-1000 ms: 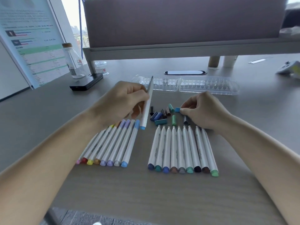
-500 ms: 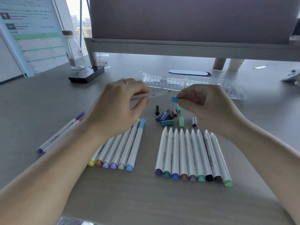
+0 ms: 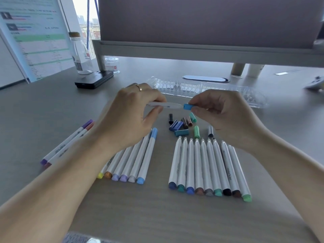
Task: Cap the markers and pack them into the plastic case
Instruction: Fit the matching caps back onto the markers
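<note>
Fingers have brought blue cap to marker tip.

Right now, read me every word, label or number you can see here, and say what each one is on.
Nothing is sharp enough to quote.
Poster: rows of print, too blurred.
Bottle: label too small to read.
Small jar: red mark, unreadable.
Marker in the left hand: dark barrel print, too small.
Other markers: grey barrel lettering, blurred.
Blue cap in the right hand: no print shows.
</note>
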{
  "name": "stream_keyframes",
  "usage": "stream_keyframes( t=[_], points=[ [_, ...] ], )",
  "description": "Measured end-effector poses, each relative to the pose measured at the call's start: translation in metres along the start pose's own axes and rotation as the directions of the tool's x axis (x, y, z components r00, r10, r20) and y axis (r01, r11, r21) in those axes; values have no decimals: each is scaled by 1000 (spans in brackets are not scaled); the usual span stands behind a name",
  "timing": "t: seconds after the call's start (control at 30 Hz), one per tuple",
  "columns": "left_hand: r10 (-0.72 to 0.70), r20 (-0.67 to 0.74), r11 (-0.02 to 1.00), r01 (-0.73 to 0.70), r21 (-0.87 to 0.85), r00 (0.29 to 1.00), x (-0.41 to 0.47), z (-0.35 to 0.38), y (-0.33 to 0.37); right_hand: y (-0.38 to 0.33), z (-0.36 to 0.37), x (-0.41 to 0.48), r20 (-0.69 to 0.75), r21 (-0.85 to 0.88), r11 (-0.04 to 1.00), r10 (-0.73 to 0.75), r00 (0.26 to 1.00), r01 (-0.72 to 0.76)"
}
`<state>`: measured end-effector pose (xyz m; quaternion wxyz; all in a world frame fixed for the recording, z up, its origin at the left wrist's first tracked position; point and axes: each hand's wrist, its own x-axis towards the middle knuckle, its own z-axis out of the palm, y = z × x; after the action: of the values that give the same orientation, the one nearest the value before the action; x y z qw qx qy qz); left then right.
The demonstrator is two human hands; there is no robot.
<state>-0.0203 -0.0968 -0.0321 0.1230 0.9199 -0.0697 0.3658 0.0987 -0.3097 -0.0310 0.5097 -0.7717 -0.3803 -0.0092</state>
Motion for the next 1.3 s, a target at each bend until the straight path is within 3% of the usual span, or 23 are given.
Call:
stream_keyframes(
  t=[0.63,1.0,1.07,1.17,1.3],
  points=[
    [6,33,998,-4,-70,999,0,1,7,-4,4,-6,10,143,988,-62,998,60],
    [-58,53,989,65,-133,997,3,-2,14,-3,0,-4,2,89,992,-86,996,85],
    [-92,77,985,102,-137,993,7,-8,21,-3,1,-4,-6,98,990,-100,995,100],
    [-147,177,988,152,-12,973,19,-19,33,-3,4,-3,1,98,989,-116,993,115],
    [-303,388,953,274,129,870,28,-29,46,1,4,-1,-13,12,997,-82,997,82]
  ],
)
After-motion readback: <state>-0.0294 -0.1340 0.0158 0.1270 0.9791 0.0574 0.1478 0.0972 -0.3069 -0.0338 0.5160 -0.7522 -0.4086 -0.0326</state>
